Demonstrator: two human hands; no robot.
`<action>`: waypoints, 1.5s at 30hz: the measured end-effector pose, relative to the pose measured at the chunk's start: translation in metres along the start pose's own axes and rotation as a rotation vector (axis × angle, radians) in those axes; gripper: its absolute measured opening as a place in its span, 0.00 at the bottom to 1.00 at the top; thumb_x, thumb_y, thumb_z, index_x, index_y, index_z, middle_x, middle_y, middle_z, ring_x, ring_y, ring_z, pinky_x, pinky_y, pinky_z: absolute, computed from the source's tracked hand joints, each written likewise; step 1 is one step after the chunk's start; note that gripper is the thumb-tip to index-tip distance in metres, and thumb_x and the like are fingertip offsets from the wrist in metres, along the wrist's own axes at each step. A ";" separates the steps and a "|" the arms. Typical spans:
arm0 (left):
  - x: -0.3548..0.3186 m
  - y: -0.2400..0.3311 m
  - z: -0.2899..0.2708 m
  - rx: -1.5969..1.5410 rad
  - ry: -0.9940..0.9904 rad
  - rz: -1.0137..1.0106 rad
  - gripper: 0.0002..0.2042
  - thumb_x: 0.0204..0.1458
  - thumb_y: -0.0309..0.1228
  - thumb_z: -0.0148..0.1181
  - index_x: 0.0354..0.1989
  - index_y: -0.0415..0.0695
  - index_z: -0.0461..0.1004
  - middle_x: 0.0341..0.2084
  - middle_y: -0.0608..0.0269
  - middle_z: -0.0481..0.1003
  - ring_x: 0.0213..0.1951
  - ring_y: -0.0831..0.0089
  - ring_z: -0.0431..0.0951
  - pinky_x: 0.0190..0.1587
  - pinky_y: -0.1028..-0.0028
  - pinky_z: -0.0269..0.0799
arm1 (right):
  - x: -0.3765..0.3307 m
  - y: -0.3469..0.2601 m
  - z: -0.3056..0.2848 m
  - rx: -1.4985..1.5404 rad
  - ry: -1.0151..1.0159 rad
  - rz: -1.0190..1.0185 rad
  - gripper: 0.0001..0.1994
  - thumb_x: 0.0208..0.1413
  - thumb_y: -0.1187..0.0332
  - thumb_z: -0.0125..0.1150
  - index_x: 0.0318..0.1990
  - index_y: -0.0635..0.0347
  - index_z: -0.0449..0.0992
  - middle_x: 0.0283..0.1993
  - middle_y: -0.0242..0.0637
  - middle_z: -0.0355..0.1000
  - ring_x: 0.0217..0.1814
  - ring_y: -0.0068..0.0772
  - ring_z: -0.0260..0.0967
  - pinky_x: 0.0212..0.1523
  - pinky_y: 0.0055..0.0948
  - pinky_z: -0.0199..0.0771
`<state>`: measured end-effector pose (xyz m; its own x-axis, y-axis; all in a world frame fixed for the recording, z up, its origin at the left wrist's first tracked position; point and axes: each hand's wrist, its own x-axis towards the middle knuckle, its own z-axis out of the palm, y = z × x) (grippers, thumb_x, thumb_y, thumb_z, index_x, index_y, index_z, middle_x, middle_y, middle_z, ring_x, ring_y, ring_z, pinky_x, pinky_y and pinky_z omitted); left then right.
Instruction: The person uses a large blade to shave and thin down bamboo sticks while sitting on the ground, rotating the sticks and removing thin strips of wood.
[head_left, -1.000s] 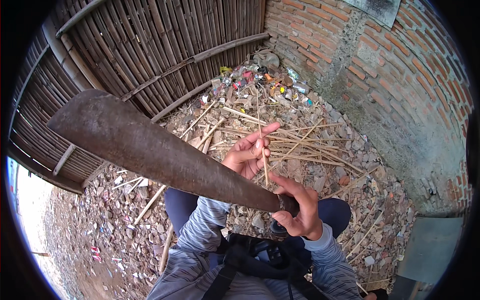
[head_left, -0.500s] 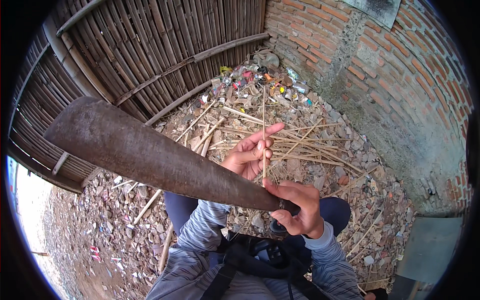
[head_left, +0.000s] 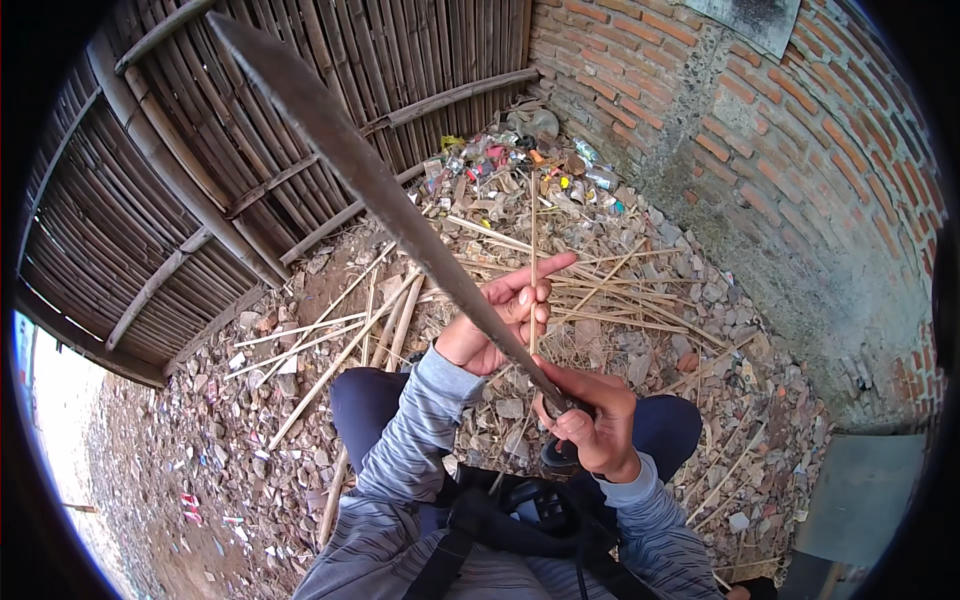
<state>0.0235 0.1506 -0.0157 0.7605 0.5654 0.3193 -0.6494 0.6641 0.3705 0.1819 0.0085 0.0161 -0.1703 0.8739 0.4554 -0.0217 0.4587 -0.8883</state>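
Centrally, I watch the left hand pinch a stick running up-frame, lower end by the right hand gripping a machete.

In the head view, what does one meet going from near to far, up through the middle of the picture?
Black straps → right hand → left hand → litter heap.

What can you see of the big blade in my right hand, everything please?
The big blade is long, dark brown-grey, apparently worn metal, seen nearly edge-on, tapering to a point at the far end. It slants up and left from the right hand, which closes around and partly hides its near end. It crosses in front of the left hand; whether they touch is unclear.
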 end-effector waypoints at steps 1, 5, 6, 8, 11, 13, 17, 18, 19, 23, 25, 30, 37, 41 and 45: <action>-0.001 0.001 0.002 0.033 0.005 -0.010 0.39 0.64 0.24 0.60 0.78 0.33 0.43 0.40 0.69 0.69 0.42 0.78 0.78 0.42 0.80 0.82 | -0.001 0.000 0.000 0.035 -0.003 0.029 0.26 0.62 0.60 0.66 0.61 0.73 0.77 0.46 0.50 0.83 0.35 0.29 0.81 0.38 0.27 0.77; -0.001 0.002 0.002 0.048 -0.017 -0.046 0.36 0.67 0.27 0.59 0.78 0.33 0.46 0.41 0.71 0.70 0.44 0.79 0.78 0.44 0.80 0.82 | -0.001 -0.002 -0.001 0.073 -0.023 0.076 0.26 0.63 0.60 0.64 0.62 0.72 0.76 0.46 0.50 0.83 0.35 0.29 0.80 0.40 0.27 0.77; -0.002 0.003 0.003 0.048 -0.020 -0.058 0.36 0.67 0.27 0.59 0.78 0.33 0.46 0.41 0.71 0.70 0.43 0.79 0.78 0.45 0.79 0.82 | 0.000 -0.002 -0.002 0.049 -0.049 0.079 0.26 0.63 0.60 0.64 0.62 0.72 0.76 0.44 0.49 0.83 0.34 0.28 0.80 0.39 0.27 0.77; -0.004 0.008 0.009 0.051 -0.018 -0.060 0.40 0.63 0.22 0.60 0.77 0.29 0.40 0.40 0.66 0.68 0.42 0.76 0.76 0.46 0.73 0.86 | 0.001 -0.004 -0.005 0.013 -0.104 0.093 0.26 0.63 0.60 0.63 0.63 0.71 0.76 0.41 0.46 0.83 0.32 0.27 0.79 0.37 0.26 0.76; -0.009 0.014 0.019 0.156 0.038 -0.055 0.41 0.62 0.21 0.60 0.77 0.26 0.38 0.39 0.65 0.67 0.40 0.75 0.75 0.49 0.68 0.88 | 0.002 -0.007 -0.008 0.004 -0.165 0.127 0.26 0.64 0.60 0.63 0.63 0.70 0.77 0.35 0.42 0.81 0.31 0.25 0.78 0.35 0.26 0.74; -0.012 0.018 0.022 0.245 0.060 -0.058 0.41 0.63 0.23 0.60 0.77 0.26 0.40 0.39 0.67 0.66 0.40 0.76 0.75 0.50 0.65 0.88 | 0.000 -0.009 -0.008 0.033 -0.166 0.156 0.25 0.64 0.60 0.63 0.63 0.69 0.77 0.32 0.40 0.80 0.30 0.24 0.77 0.34 0.26 0.73; -0.014 0.022 0.021 0.346 0.030 -0.071 0.40 0.63 0.25 0.62 0.76 0.26 0.42 0.38 0.69 0.66 0.40 0.78 0.75 0.51 0.63 0.88 | 0.003 -0.015 -0.009 0.043 -0.147 0.223 0.26 0.64 0.60 0.63 0.64 0.69 0.76 0.34 0.40 0.81 0.28 0.23 0.75 0.33 0.26 0.73; -0.014 0.022 0.022 0.362 0.019 -0.070 0.41 0.63 0.25 0.62 0.76 0.26 0.42 0.37 0.70 0.65 0.41 0.78 0.75 0.51 0.64 0.88 | 0.001 -0.011 -0.008 0.046 -0.127 0.208 0.26 0.64 0.60 0.63 0.64 0.69 0.76 0.34 0.40 0.82 0.27 0.22 0.75 0.33 0.26 0.73; -0.014 0.021 0.021 0.366 0.016 -0.071 0.39 0.63 0.25 0.62 0.76 0.28 0.45 0.38 0.69 0.67 0.40 0.78 0.76 0.51 0.64 0.88 | 0.000 -0.010 -0.008 0.049 -0.107 0.193 0.26 0.65 0.60 0.63 0.64 0.70 0.75 0.35 0.40 0.82 0.26 0.21 0.74 0.33 0.26 0.73; -0.017 0.021 0.018 0.425 -0.013 -0.076 0.35 0.63 0.22 0.59 0.77 0.32 0.50 0.39 0.67 0.71 0.40 0.76 0.80 0.48 0.66 0.88 | 0.003 -0.013 -0.009 0.060 -0.099 0.209 0.26 0.65 0.61 0.62 0.65 0.70 0.75 0.36 0.39 0.82 0.27 0.19 0.73 0.31 0.24 0.71; -0.022 0.023 0.030 0.518 0.035 -0.173 0.45 0.56 0.31 0.69 0.75 0.25 0.46 0.34 0.70 0.67 0.39 0.78 0.77 0.45 0.67 0.89 | 0.005 -0.011 -0.012 0.071 -0.071 0.193 0.26 0.67 0.61 0.61 0.67 0.69 0.73 0.34 0.38 0.80 0.26 0.18 0.70 0.29 0.22 0.68; -0.028 0.023 0.044 0.480 0.098 -0.154 0.37 0.61 0.19 0.57 0.78 0.32 0.47 0.39 0.62 0.72 0.39 0.68 0.84 0.46 0.64 0.90 | 0.022 -0.021 -0.022 0.103 0.102 0.131 0.35 0.70 0.46 0.55 0.70 0.70 0.66 0.25 0.33 0.70 0.20 0.15 0.59 0.22 0.19 0.57; -0.026 0.027 0.037 0.581 -0.018 -0.242 0.29 0.65 0.20 0.54 0.75 0.41 0.58 0.53 0.56 0.74 0.49 0.65 0.82 0.56 0.61 0.84 | 0.032 -0.031 -0.046 -0.041 0.207 0.003 0.30 0.71 0.53 0.58 0.70 0.68 0.68 0.28 0.32 0.71 0.22 0.14 0.58 0.23 0.20 0.57; -0.021 0.029 0.029 0.691 0.088 -0.218 0.27 0.65 0.20 0.54 0.73 0.39 0.59 0.52 0.54 0.75 0.49 0.63 0.84 0.56 0.62 0.84 | 0.050 -0.042 -0.067 -0.110 0.446 -0.147 0.30 0.73 0.52 0.54 0.72 0.67 0.66 0.26 0.30 0.68 0.21 0.14 0.58 0.20 0.19 0.57; -0.015 0.027 0.008 0.650 0.298 0.121 0.26 0.67 0.21 0.52 0.73 0.37 0.57 0.48 0.53 0.77 0.49 0.62 0.84 0.54 0.65 0.84 | 0.058 -0.059 -0.088 -0.283 0.594 -0.171 0.32 0.75 0.51 0.49 0.76 0.64 0.59 0.26 0.28 0.66 0.21 0.14 0.59 0.19 0.18 0.58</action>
<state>-0.0055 0.1559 -0.0040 0.5912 0.7876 0.1738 -0.5287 0.2157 0.8209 0.2597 0.0466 0.1002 0.3847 0.6880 0.6153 0.2727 0.5521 -0.7879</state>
